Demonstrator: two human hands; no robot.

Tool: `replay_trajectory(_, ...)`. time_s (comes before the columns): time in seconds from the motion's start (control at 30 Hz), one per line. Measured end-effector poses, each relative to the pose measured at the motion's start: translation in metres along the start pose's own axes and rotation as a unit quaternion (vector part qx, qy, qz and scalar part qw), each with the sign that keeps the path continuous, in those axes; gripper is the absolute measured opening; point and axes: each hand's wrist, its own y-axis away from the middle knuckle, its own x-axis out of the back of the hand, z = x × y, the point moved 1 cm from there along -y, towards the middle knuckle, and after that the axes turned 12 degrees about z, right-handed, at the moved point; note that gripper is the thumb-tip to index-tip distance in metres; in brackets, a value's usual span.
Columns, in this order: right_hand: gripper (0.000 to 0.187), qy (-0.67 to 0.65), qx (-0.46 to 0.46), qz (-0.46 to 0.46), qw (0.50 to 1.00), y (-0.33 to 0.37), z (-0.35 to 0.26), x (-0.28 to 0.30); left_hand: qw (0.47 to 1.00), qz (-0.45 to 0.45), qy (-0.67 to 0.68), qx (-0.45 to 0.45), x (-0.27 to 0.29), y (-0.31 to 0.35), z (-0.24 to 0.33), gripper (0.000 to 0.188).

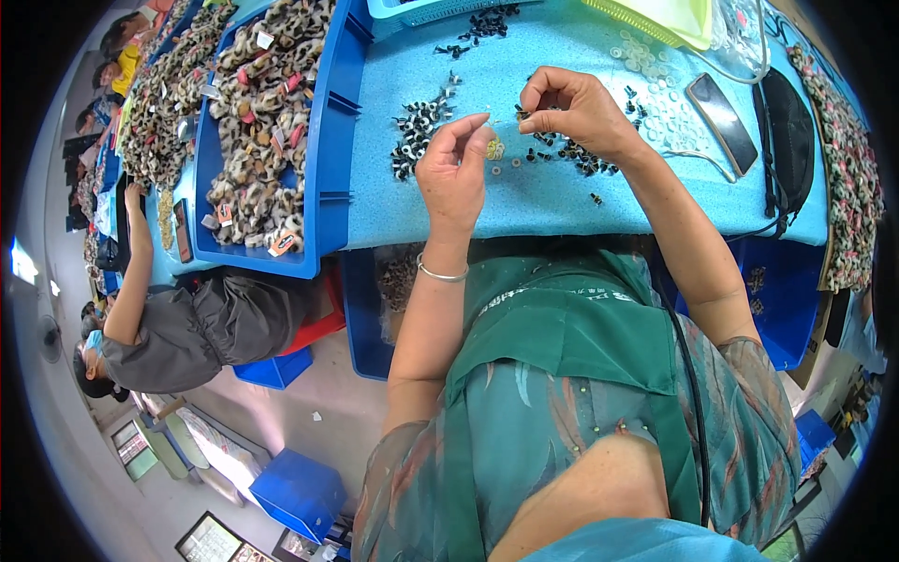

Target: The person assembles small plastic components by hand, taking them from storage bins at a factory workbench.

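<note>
Over the blue tabletop (393, 206), my left hand (451, 178) is closed, thumb and forefinger curled toward each other; what they hold, if anything, is too small to make out. By its thumb is a small yellow and whitish cluster (495, 149), held or lying there, I cannot tell which. My right hand (590, 114) pinches a small black piece (522, 112), facing the left fingertips. Small black-and-white pieces (419, 131) lie in a pile left of my left hand. Under my right hand is a heap of small black stemmed pieces (588, 159). Clear round discs (676, 110) spread to its right.
A blue tray (323, 178) of spotted plush pieces (257, 122) stands left. At the right lie a phone (723, 122), a black pouch (787, 140) and a cable. A yellow-green basket (688, 23) is at the back. Another person (187, 328) sits far left.
</note>
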Motion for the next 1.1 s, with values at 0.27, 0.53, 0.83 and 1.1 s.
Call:
replay_trajectory(0.27,0.018,-0.015,-0.039,-0.047,0.998,0.005,-0.001,-0.014,0.945,-0.097,0.185,0.25,0.001,-0.002,-0.005,0.014)
replay_trajectory(0.53,0.015,-0.114,-0.031,-0.008,0.993,0.003,0.012,0.003,0.982,-0.076,0.072,0.159,0.003,-0.001,-0.016,0.01)
replay_trajectory(0.83,0.015,0.032,-0.014,0.028,0.999,0.009,0.009,0.047,0.896,-0.082,-0.314,-0.302,-0.016,0.005,-0.02,0.009)
replay_trajectory(1.1,0.019,0.38,0.099,-0.047,0.919,-0.001,-0.011,0.045,0.874,-0.174,-0.379,-0.248,-0.019,0.001,-0.02,0.005)
